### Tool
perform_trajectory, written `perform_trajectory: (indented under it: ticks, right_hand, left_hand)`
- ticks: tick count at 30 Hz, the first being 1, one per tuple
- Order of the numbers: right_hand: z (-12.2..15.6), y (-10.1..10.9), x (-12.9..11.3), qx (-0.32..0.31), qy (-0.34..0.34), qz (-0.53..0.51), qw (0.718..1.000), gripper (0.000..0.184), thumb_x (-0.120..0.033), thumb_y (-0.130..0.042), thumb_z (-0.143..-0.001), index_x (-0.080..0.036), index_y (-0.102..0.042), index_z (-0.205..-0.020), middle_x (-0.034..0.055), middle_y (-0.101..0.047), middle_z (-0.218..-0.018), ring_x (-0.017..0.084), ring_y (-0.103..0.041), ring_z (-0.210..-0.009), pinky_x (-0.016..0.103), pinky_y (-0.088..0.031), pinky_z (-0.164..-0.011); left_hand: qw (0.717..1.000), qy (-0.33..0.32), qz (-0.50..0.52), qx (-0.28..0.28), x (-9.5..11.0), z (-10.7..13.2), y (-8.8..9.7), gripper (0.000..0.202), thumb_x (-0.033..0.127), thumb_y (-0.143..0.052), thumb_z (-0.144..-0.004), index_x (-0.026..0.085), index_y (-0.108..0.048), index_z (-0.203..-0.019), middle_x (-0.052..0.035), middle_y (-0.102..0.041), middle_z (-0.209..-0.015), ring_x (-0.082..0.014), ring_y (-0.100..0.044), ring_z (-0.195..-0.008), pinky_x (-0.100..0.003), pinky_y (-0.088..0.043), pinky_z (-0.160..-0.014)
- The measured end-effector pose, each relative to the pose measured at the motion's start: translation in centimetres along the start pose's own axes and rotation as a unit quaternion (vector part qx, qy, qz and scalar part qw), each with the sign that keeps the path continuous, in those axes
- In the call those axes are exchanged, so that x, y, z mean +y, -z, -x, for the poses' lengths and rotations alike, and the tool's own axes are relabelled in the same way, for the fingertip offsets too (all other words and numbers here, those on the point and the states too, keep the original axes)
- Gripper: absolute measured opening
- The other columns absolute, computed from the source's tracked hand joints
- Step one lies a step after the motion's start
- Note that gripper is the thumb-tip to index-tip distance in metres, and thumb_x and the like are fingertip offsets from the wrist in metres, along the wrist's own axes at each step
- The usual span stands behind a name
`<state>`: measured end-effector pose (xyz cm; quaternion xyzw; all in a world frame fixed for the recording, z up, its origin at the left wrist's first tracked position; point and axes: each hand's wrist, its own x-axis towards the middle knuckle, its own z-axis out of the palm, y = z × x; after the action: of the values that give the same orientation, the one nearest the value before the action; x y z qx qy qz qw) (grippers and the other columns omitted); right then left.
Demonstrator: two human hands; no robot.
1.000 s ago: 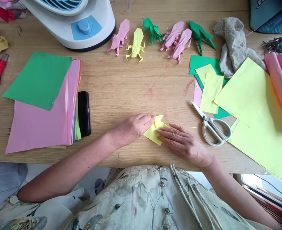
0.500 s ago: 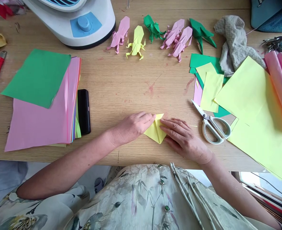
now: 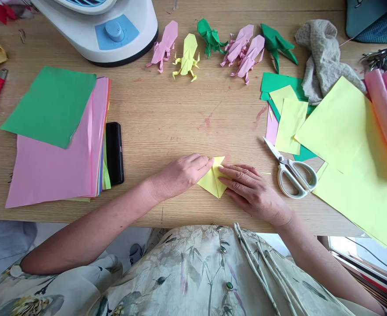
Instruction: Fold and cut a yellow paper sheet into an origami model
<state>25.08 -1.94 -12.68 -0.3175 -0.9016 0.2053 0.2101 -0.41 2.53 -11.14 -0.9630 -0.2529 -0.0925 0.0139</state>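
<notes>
A small folded piece of yellow origami paper (image 3: 216, 177) lies on the table, its lower corner pointing towards me. A crease runs down its middle. My left hand (image 3: 182, 174) is closed, with its fingers together on the paper's upper left edge; the thumb is hidden. From the right, my right hand (image 3: 251, 188) lies nearly flat with the fingers stretched out, and its fingertips press on the paper's right flap. White-handled scissors (image 3: 294, 170) lie a little to the right of that hand, blades partly apart.
Several folded paper frogs, among them a yellow one (image 3: 188, 55), line the back. At left are a coloured paper stack (image 3: 53, 171), a black phone (image 3: 114, 153) and a white appliance base (image 3: 127, 44). Yellow sheets (image 3: 361, 175) and a grey cloth (image 3: 321, 57) occupy the right.
The fingertips of my right hand have shifted slightly left over the yellow paper. My left hand stays in place.
</notes>
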Motion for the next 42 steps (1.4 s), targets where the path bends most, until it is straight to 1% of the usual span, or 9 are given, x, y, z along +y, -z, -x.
perform_trajectory:
  ticks: [10,14,18,22,26,31,34,38,42]
  right_hand:
    - [0.21,0.05,0.12,-0.022,0.009,0.032,0.999,0.031,-0.016,-0.052,-0.097,-0.018,-0.063,-0.125,0.0128,-0.054,-0.144,0.028,-0.048,-0.134,0.046,-0.044,-0.098]
    - [0.23,0.08,0.13,-0.024,0.007,0.029,0.999,0.031,-0.017,-0.052,-0.097,-0.020,-0.064,-0.126,0.0125,-0.054,-0.145,0.029,-0.049,-0.133,0.046,-0.044,-0.096]
    - [0.21,0.09,0.11,-0.022,0.009,0.029,0.999,0.031,-0.016,-0.053,-0.096,-0.019,-0.064,-0.125,0.0131,-0.054,-0.144,0.029,-0.049,-0.133,0.045,-0.044,-0.095]
    - [0.16,0.13,0.09,-0.025,0.009,0.034,0.999,0.031,-0.017,-0.053,-0.096,-0.020,-0.065,-0.125,0.0127,-0.055,-0.144,0.029,-0.050,-0.132,0.045,-0.044,-0.094]
    - [0.12,0.17,0.06,-0.030,0.007,0.042,0.999,0.031,-0.018,-0.054,-0.096,-0.023,-0.065,-0.125,0.0109,-0.055,-0.144,0.030,-0.050,-0.131,0.045,-0.044,-0.092]
    - [0.15,0.17,-0.01,-0.037,0.001,0.051,0.998,0.028,-0.020,-0.054,-0.096,-0.024,-0.067,-0.121,0.0100,-0.054,-0.145,0.030,-0.051,-0.128,0.045,-0.043,-0.090]
    - [0.23,0.15,-0.14,-0.033,0.001,0.051,0.998,0.030,-0.020,-0.055,-0.096,-0.025,-0.066,-0.124,0.0088,-0.054,-0.145,0.030,-0.051,-0.126,0.046,-0.042,-0.090]
    - [0.38,0.10,-0.34,-0.021,0.004,0.056,0.998,0.036,-0.019,-0.055,-0.095,-0.026,-0.063,-0.130,0.0065,-0.059,-0.139,0.029,-0.053,-0.122,0.045,-0.040,-0.090]
    - [0.44,0.08,-0.39,-0.026,0.009,0.061,0.998,0.038,-0.018,-0.054,-0.096,-0.027,-0.060,-0.133,0.0052,-0.062,-0.136,0.027,-0.055,-0.117,0.043,-0.039,-0.088]
  left_hand:
    - [1.000,-0.001,-0.013,0.010,0.05,-0.04,0.04,0.032,0.004,-0.036,-0.099,0.006,-0.053,-0.125,-0.0078,-0.067,-0.093,-0.0163,-0.063,-0.086,-0.027,-0.053,-0.074]
    - [1.000,-0.001,-0.013,0.012,0.06,-0.09,0.06,0.032,0.003,-0.037,-0.098,0.005,-0.054,-0.125,-0.0076,-0.067,-0.092,-0.0166,-0.063,-0.085,-0.027,-0.053,-0.073]
    - [1.000,0.002,-0.003,0.010,0.04,-0.14,0.14,0.031,0.003,-0.037,-0.099,0.007,-0.054,-0.124,-0.0070,-0.067,-0.092,-0.0161,-0.063,-0.086,-0.027,-0.053,-0.076]
    - [1.000,0.006,0.015,0.010,0.06,-0.12,0.19,0.031,0.003,-0.037,-0.098,0.007,-0.054,-0.123,-0.0072,-0.066,-0.091,-0.0168,-0.063,-0.086,-0.028,-0.053,-0.075]
    - [1.000,0.007,0.005,0.012,0.10,-0.12,0.17,0.032,0.004,-0.033,-0.099,0.008,-0.055,-0.122,-0.0065,-0.066,-0.090,-0.0158,-0.063,-0.085,-0.027,-0.053,-0.075]
    - [1.000,0.005,-0.001,0.021,0.13,-0.25,0.14,0.030,0.004,-0.035,-0.099,0.007,-0.056,-0.120,-0.0052,-0.065,-0.086,-0.0157,-0.062,-0.081,-0.027,-0.052,-0.072]
    - [1.000,0.008,-0.003,0.019,0.10,-0.19,0.06,0.030,0.004,-0.035,-0.099,0.008,-0.055,-0.122,-0.0056,-0.065,-0.087,-0.0156,-0.062,-0.082,-0.027,-0.052,-0.072]
    - [1.000,0.008,-0.008,0.009,0.05,0.02,-0.11,0.032,0.005,-0.036,-0.099,0.008,-0.053,-0.126,-0.0076,-0.067,-0.092,-0.0163,-0.063,-0.086,-0.028,-0.053,-0.075]
    - [1.000,0.005,-0.007,0.009,0.04,0.11,-0.22,0.032,0.004,-0.039,-0.098,0.006,-0.053,-0.126,-0.0080,-0.067,-0.093,-0.0173,-0.063,-0.086,-0.028,-0.054,-0.074]
